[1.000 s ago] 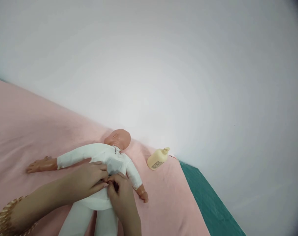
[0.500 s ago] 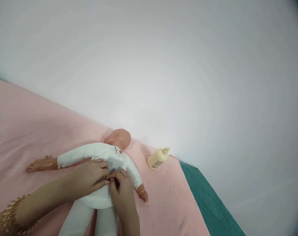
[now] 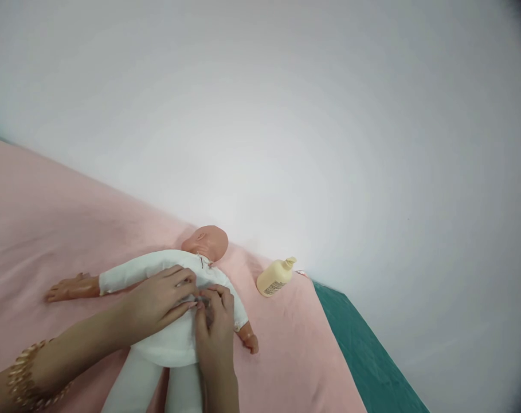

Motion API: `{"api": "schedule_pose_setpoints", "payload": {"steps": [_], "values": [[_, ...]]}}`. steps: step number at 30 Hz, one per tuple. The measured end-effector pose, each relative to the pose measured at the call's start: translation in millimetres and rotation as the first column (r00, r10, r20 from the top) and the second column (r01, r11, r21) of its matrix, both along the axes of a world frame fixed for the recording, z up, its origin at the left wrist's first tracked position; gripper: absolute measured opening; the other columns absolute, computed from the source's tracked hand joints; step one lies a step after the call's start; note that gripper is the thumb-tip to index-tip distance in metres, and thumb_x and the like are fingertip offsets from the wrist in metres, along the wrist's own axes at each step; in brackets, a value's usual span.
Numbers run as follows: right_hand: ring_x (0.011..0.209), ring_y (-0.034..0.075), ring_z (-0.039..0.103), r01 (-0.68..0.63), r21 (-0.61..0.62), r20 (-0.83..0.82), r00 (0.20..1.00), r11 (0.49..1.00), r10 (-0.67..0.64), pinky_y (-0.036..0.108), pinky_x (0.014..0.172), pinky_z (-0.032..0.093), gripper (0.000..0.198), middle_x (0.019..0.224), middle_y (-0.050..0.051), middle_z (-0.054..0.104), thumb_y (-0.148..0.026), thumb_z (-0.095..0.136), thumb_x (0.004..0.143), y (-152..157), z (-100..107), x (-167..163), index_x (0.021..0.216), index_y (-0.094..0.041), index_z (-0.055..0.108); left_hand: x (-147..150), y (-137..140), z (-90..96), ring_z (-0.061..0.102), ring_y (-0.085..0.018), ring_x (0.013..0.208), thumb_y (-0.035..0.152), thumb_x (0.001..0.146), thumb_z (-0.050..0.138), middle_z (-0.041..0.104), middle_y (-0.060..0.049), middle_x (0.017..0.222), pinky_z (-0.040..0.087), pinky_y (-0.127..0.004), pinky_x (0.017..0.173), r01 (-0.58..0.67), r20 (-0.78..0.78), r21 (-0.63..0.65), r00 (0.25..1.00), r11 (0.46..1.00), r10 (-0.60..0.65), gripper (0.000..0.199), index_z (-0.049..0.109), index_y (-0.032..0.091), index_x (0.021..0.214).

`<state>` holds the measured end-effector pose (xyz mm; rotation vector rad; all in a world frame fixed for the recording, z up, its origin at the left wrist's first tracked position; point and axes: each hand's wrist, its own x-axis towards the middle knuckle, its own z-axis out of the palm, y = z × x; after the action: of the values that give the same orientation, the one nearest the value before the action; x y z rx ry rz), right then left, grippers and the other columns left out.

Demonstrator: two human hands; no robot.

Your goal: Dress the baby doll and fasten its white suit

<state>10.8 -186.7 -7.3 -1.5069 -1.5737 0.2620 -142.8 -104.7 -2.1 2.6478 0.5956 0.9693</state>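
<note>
both hands, the left hand [image 3: 163,298] and the right hand [image 3: 212,321], pinch the white suit [image 3: 169,344] on the doll [image 3: 174,304], which lies head far, legs near, on the pink bed [image 3: 49,218].

Plain white wall [image 3: 286,103] across the whole upper part of the view — bare, smooth, evenly lit, brightest near the middle and dimmer toward the right edge. Below it, a soft pink blanket [image 3: 49,218] spread over the bed, slanting down from the left edge toward the lower right, lightly creased. At the right, past the blanket's edge, a strip of teal sheet [image 3: 363,355] running along the foot of the wall — darker and flatter in tone.
</note>
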Motion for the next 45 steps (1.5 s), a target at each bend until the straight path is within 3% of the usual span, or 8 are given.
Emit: {"api": "schedule_pose_setpoints", "payload": {"steps": [4, 12, 20, 45], "values": [[0.123, 0.023, 0.046, -0.004, -0.043, 0.038, 0.999, 0.999, 0.006, 0.041, 0.104, 0.041, 0.032, 0.127, 0.01, 0.054, -0.012, 0.047, 0.088, -0.2, 0.9, 1.3, 0.116, -0.021, 0.062, -0.6, 3.8, -5.5, 0.051, -0.025, 0.109, 0.028, 0.093, 0.046, 0.06, -0.005, 0.116, 0.038, -0.038, 0.095, -0.052, -0.006, 0.037, 0.999, 0.998, 0.052, 0.024, 0.063, 0.024, 0.11], [0.121, 0.023, 0.051, -0.011, -0.044, 0.071, 0.997, 0.999, 0.014, 0.043, 0.103, 0.043, 0.033, 0.126, 0.01, 0.058, -0.015, 0.051, 0.089, -1.0, 1.4, 0.7, 0.119, -0.021, 0.062, 1.1, 5.5, -15.0, 0.053, -0.025, 0.111, 0.028, 0.091, 0.051, 0.062, -0.006, 0.118, 0.04, -0.038, 0.096, -0.073, -0.046, 0.041, 0.996, 0.996, 0.075, 0.026, 0.063, 0.025, 0.115], [0.132, 0.023, 0.041, -0.007, -0.13, 0.074, 0.997, 0.991, 0.017, 0.046, 0.111, 0.036, 0.04, 0.139, 0.011, 0.05, -0.019, 0.047, 0.092, 0.4, -0.5, 2.7, 0.132, -0.02, 0.054, -0.3, 5.6, -9.9, 0.052, -0.026, 0.112, 0.033, 0.093, 0.049, 0.06, -0.006, 0.119, 0.04, -0.039, 0.097, -0.059, -0.043, 0.016, 0.997, 0.998, 0.059, 0.026, 0.062, 0.024, 0.113], [0.132, 0.024, 0.042, -0.019, -0.147, 0.092, 0.995, 0.989, 0.032, 0.047, 0.11, 0.036, 0.041, 0.139, 0.011, 0.051, -0.022, 0.046, 0.093, 0.2, 0.1, 3.9, 0.133, -0.02, 0.054, 1.3, 4.7, -12.8, 0.051, -0.027, 0.115, 0.027, 0.091, 0.053, 0.06, -0.005, 0.122, 0.041, -0.043, 0.097, -0.084, -0.101, 0.008, 0.991, 0.996, 0.085, 0.027, 0.061, 0.026, 0.117]]}}
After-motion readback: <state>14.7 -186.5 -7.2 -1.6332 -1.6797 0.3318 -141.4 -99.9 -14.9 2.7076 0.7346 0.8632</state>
